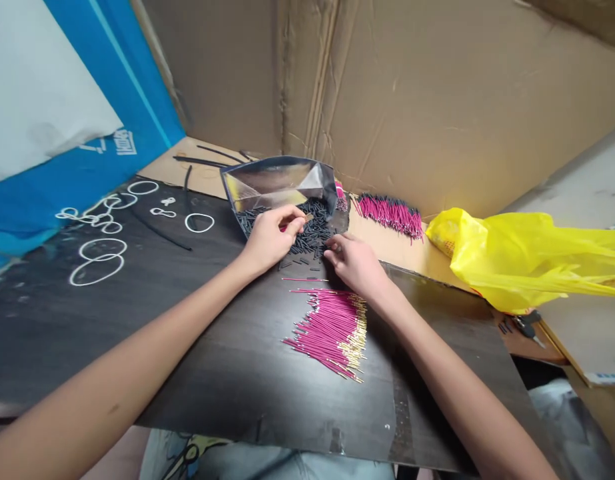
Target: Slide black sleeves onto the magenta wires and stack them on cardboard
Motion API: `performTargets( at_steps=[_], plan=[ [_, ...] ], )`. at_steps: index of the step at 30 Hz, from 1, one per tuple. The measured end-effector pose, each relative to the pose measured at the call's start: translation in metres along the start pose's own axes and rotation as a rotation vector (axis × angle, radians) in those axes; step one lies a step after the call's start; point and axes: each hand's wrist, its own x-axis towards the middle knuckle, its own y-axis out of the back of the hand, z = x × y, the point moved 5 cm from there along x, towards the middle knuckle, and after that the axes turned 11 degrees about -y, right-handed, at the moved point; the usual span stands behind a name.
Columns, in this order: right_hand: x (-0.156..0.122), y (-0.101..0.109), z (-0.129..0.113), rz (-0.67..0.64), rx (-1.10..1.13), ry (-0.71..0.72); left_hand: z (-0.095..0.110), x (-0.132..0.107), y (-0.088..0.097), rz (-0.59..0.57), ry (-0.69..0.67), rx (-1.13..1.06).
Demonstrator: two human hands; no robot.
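Observation:
My left hand (271, 235) is pinched on a short pink wire with a metal tip, held over a heap of small black tubes (312, 230). The tubes spill from an open silver bag (280, 181) lying on a dark board (212, 360). My right hand (354, 261) rests at the edge of the same heap, fingers curled together on the tubes; what they hold is too small to make out. A fan of pink wires with gold ends (334, 330) lies just below my right hand.
A second bunch of pink wires (391, 213) lies behind on cardboard. A yellow plastic bag (527, 257) sits at the right. White rubber rings (100, 257) and black cords are scattered at the left. Cardboard walls stand behind, a blue and white sheet at far left.

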Motion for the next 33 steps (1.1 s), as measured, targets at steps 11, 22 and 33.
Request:
performTargets(
  at_steps=[11,22,33],
  plan=[
    [-0.006,-0.009,-0.001,0.063,-0.244,0.055,0.007,-0.004,-0.006,-0.051,-0.041,0.081],
    [-0.003,-0.008,-0.004,0.015,-0.342,0.063,0.008,-0.008,-0.014,-0.129,-0.072,0.140],
    [0.003,-0.011,0.001,-0.010,-0.330,0.151,0.018,-0.012,-0.021,-0.236,-0.079,0.114]
  ],
)
